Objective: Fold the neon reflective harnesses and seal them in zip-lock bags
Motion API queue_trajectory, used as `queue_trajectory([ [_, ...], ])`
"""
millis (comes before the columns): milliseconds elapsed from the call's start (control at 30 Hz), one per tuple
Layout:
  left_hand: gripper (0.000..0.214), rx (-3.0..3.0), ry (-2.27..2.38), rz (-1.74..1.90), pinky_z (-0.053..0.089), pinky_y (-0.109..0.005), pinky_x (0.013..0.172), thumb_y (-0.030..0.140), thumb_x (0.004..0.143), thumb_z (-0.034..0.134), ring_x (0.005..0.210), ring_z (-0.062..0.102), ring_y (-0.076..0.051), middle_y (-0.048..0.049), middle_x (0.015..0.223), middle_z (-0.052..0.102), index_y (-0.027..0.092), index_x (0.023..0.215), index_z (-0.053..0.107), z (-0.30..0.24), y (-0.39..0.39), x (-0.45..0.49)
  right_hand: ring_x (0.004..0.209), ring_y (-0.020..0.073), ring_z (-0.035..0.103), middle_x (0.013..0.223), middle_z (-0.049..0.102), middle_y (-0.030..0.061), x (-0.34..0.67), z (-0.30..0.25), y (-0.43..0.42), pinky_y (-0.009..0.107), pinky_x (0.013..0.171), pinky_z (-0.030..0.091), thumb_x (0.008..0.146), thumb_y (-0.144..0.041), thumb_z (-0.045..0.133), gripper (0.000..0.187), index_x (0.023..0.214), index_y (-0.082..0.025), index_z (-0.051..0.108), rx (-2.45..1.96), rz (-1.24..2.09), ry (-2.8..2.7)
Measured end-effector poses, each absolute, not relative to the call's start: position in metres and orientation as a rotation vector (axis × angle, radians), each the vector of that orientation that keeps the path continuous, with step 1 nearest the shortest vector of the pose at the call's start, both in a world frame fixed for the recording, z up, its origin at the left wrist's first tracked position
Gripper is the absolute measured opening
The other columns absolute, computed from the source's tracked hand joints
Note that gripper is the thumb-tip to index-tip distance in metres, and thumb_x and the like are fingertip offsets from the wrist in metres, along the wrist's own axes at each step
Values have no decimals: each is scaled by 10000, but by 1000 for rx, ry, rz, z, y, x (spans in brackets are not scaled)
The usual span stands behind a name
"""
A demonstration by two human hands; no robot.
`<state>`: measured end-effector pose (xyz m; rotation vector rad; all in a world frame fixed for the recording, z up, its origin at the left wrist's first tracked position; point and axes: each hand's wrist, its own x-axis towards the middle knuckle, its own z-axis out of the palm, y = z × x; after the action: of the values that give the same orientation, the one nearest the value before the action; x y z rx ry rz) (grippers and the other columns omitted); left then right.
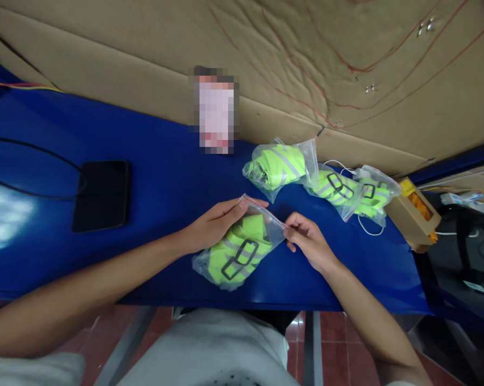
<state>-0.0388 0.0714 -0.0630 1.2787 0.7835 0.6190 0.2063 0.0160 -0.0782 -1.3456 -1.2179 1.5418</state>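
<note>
In front of me on the blue table [165,161] lies a clear zip bag [200,264] with a red seal line along its top edge. Inside it is a folded neon-yellow strap [221,252] with grey reflective stripes and black rectangular buckles. My left hand [220,220] grips the bag's upper left corner, thumb on top and fingers behind. At the opposite end of the seal, my right hand [306,238] pinches the corner between thumb and fingers. The mouth edge runs taut between both hands.
Several similar filled bags [282,166] line the back right, beside a cardboard box [416,209] with a window. A black tablet-like device [101,195] with a cable lies left. A blurred-out upright item [215,110] leans against the cardboard wall [145,64]. A black bag [467,252] sits far right.
</note>
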Motion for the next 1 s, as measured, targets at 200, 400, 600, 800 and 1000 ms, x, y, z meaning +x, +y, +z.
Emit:
queue_trajectory([
  [200, 502, 1265, 784, 605, 469, -316, 1010, 556, 973, 474, 1126, 651, -240, -73, 1199, 722, 197, 1258, 677, -64, 70, -38, 480, 59, 442, 647, 500, -63, 204, -83, 15, 202, 438, 331, 844, -350, 693, 218, 774, -193, 560, -1347, 1554, -1183],
  [400, 502, 1249, 782, 600, 477, -308, 994, 549, 979, 467, 1117, 656, -236, -73, 1192, 726, 192, 1269, 667, -65, 69, -38, 508, 68, 449, 677, 507, -55, 205, -83, 15, 212, 462, 338, 859, -365, 680, 195, 825, -196, 590, -1340, 1557, -1209],
  [600, 482, 1257, 737, 587, 462, -325, 1028, 533, 982, 470, 1148, 642, -235, -71, 1220, 712, 204, 1274, 667, -67, 69, -36, 520, 62, 400, 654, 500, -57, 205, -83, 14, 209, 487, 308, 861, -337, 686, 190, 793, -189, 588, -1327, 1511, -1249],
  [800, 502, 1273, 722, 551, 455, -362, 1036, 524, 960, 513, 1181, 614, -241, -91, 1311, 661, 191, 1317, 630, -72, 70, -36, 486, 59, 423, 666, 501, -64, 208, -87, 16, 200, 453, 323, 876, -431, 678, 241, 908, -199, 618, -1331, 1565, -1300],
  [1000, 561, 1240, 726, 540, 453, -398, 1024, 487, 869, 671, 1128, 636, -256, -97, 1236, 694, 197, 1346, 610, -70, 66, -34, 417, 52, 401, 586, 483, -78, 204, -93, 19, 185, 396, 298, 879, -537, 649, 371, 959, -175, 648, -1317, 1513, -1391],
])
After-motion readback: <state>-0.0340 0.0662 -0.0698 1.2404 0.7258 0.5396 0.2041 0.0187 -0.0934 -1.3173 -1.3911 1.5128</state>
